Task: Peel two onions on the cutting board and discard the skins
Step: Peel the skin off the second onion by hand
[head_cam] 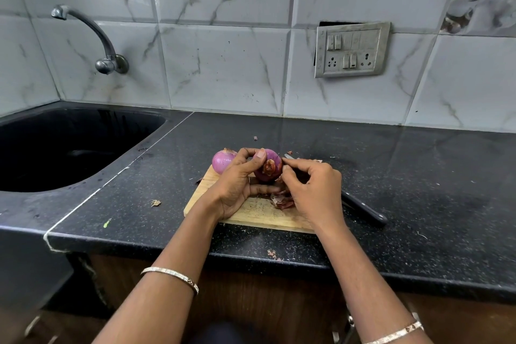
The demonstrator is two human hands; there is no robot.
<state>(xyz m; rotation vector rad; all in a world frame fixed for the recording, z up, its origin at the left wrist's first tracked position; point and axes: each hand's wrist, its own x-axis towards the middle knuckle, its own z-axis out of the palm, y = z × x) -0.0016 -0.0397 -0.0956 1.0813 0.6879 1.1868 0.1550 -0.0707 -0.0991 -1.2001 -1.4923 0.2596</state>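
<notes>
The person stands at the black worktop (363, 165) with 2 purple onions. The left hand (240, 181) is curled round the held onion (268, 166), thumb on top and fingers under it, and holds it just above the cutting board (259, 216). The right hand (312, 187) has its fingers bent. Its thumb and first finger pinch at the right side of that onion. I cannot tell if a strip of skin is between them.

The other onion (223, 160) sits at the far left corner of the board, just behind the left hand. It looks smooth and shiny, so I think it is mostly peeled. A little pile of skins (283, 200) lies on the board under the hands. A knife (365, 211) lies just right of the board.

The held onion shows a rough brown patch, so I think it is only partly peeled. To do this well, the right hand should grab the dry skin near its edge and pull slowly round the onion, so it comes off in 1 big piece. The left hand should turn the onion a bit after each pull and not squeeze hard, because a peeled onion is slippery. Keeping it over the board lets the bits fall there.
</notes>
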